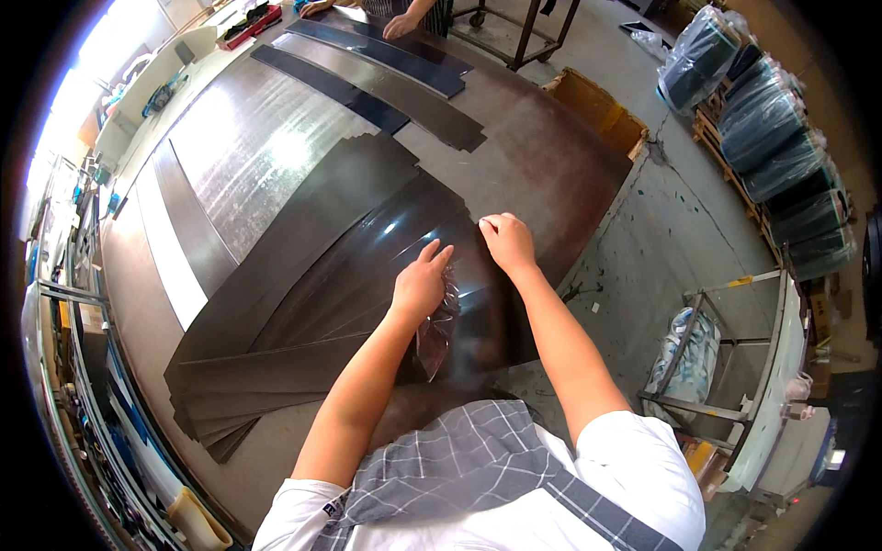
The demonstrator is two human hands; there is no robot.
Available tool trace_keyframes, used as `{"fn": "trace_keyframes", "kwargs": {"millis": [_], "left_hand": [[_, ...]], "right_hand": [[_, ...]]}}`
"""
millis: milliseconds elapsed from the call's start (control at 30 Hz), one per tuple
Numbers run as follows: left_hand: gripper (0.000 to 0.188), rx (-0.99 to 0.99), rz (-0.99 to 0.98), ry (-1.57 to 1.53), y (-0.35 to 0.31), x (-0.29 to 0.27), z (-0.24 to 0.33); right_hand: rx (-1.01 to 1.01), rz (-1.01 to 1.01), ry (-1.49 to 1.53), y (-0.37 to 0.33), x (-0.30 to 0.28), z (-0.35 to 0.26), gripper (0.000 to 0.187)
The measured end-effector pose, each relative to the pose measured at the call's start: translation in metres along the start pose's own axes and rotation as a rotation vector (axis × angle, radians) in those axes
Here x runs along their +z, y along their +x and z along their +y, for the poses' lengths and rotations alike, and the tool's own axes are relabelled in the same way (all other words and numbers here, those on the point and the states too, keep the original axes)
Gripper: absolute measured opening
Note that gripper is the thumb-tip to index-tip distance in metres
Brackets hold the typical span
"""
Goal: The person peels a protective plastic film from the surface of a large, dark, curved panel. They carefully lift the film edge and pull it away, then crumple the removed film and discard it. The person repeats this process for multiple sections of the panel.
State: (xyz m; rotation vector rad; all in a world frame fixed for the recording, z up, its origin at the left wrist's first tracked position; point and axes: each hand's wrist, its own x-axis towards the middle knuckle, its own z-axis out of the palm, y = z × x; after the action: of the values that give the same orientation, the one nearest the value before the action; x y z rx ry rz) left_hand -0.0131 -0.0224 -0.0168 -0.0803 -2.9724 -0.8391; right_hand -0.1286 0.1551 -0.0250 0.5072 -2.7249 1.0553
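Note:
Long dark brown sheets [322,234] lie fanned out in an overlapping stack across the table, glossy toward the right. Over the glossy part is my left hand [423,286], two fingers stretched out and the others curled. A crumpled strip of clear plastic film [435,340] is bunched at its palm side and hangs down from it. At the upper right edge of the fan my right hand [509,244] has its fingers pinched together. What lies between those fingertips is too small to make out.
Several dark strips [377,64] and a pale translucent sheet [266,138] lie farther along the brown table [542,119]. Another person's hand [401,26] rests at the far end. A cardboard box [602,110], wrapped rolls [763,129] and a metal cart [726,367] stand to the right.

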Motion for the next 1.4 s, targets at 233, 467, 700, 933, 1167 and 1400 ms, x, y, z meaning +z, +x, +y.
{"fn": "trace_keyframes", "kwargs": {"millis": [233,467,700,933,1167,1400], "left_hand": [[0.045,-0.031,-0.134,0.026,-0.003,-0.001,0.006],[0.040,0.016,-0.106,0.041,-0.002,0.001,0.006],[0.043,0.078,-0.161,0.010,0.002,-0.003,-0.001],[0.029,-0.030,0.257,-0.586,0.009,-0.002,-0.019],[0.028,-0.180,0.386,-0.151,0.040,-0.016,-0.045],[0.056,-0.143,-0.053,-0.086,0.009,-0.004,-0.010]], "right_hand": [[-0.448,-0.034,-0.209,-0.035,0.017,-0.029,0.016],[-0.434,-0.079,-0.245,-0.048,0.014,-0.025,0.014],[-0.379,-0.068,-0.036,-0.037,-0.003,-0.019,0.013],[0.154,-0.445,0.275,0.011,0.005,0.009,0.027],[0.126,-0.548,0.066,0.043,0.003,-0.019,0.024],[-0.202,0.123,-0.367,0.019,0.022,-0.012,0.017]]}}
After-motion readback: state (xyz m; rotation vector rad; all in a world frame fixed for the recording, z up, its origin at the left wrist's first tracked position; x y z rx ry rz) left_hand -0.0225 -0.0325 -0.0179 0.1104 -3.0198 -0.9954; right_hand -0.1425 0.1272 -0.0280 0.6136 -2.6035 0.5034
